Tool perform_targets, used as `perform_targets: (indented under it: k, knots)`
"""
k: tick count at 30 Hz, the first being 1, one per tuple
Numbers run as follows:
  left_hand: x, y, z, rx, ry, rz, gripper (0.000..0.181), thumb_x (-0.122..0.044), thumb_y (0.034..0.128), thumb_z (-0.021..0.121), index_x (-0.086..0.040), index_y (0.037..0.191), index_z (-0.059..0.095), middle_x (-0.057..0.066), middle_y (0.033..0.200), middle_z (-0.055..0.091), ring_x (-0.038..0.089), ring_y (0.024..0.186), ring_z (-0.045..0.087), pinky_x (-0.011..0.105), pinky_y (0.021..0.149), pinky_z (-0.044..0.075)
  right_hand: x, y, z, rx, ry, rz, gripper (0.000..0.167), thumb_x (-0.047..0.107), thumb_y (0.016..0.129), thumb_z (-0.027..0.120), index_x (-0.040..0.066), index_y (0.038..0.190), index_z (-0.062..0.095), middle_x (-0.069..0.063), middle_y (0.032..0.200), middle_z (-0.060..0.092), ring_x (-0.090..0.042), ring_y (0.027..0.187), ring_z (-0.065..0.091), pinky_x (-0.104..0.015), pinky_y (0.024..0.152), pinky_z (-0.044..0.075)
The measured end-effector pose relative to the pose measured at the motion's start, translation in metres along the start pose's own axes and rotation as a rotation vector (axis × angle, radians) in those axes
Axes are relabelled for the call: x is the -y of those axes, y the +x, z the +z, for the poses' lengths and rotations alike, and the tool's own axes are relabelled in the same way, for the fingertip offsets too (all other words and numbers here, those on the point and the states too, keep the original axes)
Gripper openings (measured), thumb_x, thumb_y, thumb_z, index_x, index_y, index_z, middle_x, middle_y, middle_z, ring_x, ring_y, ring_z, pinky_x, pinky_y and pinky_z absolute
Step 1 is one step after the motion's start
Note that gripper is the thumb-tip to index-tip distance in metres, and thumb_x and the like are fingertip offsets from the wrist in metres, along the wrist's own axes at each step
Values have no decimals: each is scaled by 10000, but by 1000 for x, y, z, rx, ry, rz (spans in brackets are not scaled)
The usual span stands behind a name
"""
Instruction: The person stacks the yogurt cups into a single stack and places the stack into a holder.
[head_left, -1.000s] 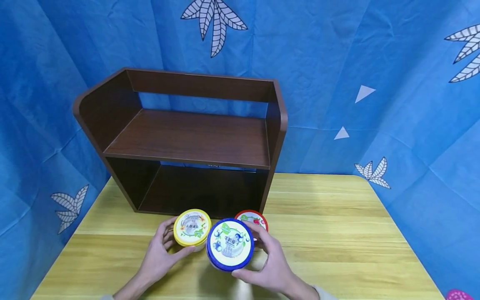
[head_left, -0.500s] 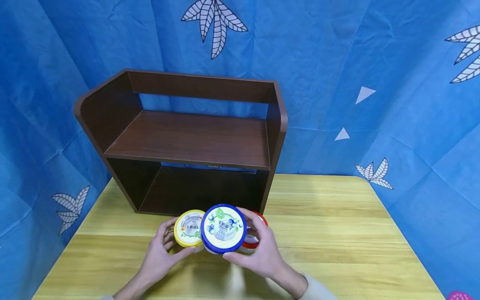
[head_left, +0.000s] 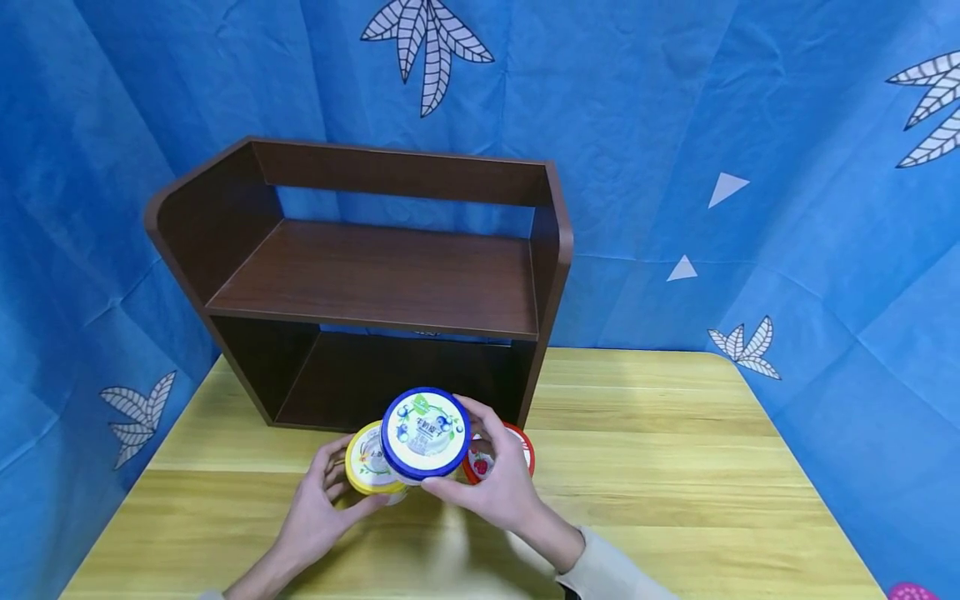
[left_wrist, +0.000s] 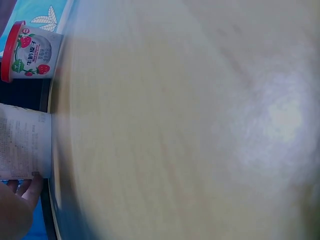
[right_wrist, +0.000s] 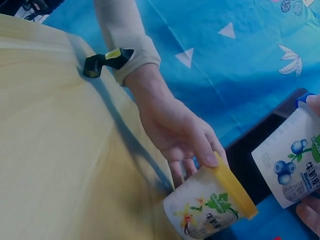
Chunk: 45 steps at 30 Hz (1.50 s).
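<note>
Brown shelf (head_left: 390,271) on wooden table (head_left: 660,475), blue cloth (head_left: 630,117) behind.

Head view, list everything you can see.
Blueberry tub: 1, blue-lidded white, in right hand
Yellow-lidded tub: 1, white, in left hand
Strawberry tub: 1, red-lidded white, behind right hand
Two-tier shelf: 1, dark brown, back left
Table: 1, light wood, foreground
Leaf-print cloth: 1, blue, background
Unclear patch: 1, pink, bottom right
Unclear item: 1, black, bottom edge
Sleeves: 2, pale, bottom edge
Right hand: 1, bare, lower centre
Left hand: 1, bare, lower left
</note>
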<state>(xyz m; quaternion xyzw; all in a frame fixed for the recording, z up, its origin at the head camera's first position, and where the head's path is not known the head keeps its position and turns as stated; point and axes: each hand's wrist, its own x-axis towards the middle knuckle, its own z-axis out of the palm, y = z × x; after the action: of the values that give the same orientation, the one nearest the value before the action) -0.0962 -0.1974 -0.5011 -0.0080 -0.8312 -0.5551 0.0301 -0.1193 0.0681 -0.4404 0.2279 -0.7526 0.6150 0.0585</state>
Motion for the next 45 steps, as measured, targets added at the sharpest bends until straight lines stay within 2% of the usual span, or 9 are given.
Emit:
perform_targets:
  k: [4, 14, 28, 36, 45]
  knots:
    - [1, 0, 0, 2, 0, 11, 938, -194, 771, 958, -79, 1524, 412, 134, 1403, 608, -83, 1136, 582, 164, 964, 564, -1, 5, 6, 7, 4, 17, 838, 391, 797, 917, 254, 1507, 492, 20, 1372, 665, -116, 1147, 620, -308, 915, 631]
    - [0, 0, 0, 4, -1, 15, 936, -185, 772, 956, -82, 1526, 410, 135, 1403, 613, -105, 1134, 580, 169, 962, 572, -8, 15, 18, 31, 41, -24, 834, 382, 801, 921, 226, 1503, 499, -2, 1317, 693, -109, 1131, 657, -302, 939, 639]
    - [-2, -2, 0, -4, 2, 14, 927, -170, 774, 952, -69, 1520, 411, 144, 1367, 631, -107, 1116, 582, 167, 950, 568, -9, 24, 27, 48, -8, 19, 831, 404, 800, 924, 271, 1502, 500, 37, 1332, 678, -112, 1108, 654, -267, 951, 625]
    - [-3, -1, 0, 1, 15, -25, 940, -194, 776, 954, -62, 1524, 401, 160, 1408, 614, -98, 1111, 574, 156, 955, 569, -9, 27, 34, 60, -41, 34, 833, 361, 793, 932, 251, 1501, 507, 45, 1324, 682, -112, 1120, 658, -258, 949, 623]
    - [0, 0, -1, 6, 13, 10, 924, -196, 777, 953, -62, 1511, 409, 161, 1449, 609, -119, 1154, 548, 160, 982, 563, -5, 29, 39, 82, -99, 72, 848, 438, 798, 912, 250, 1515, 498, 84, 1362, 672, -109, 1154, 655, -282, 983, 622]
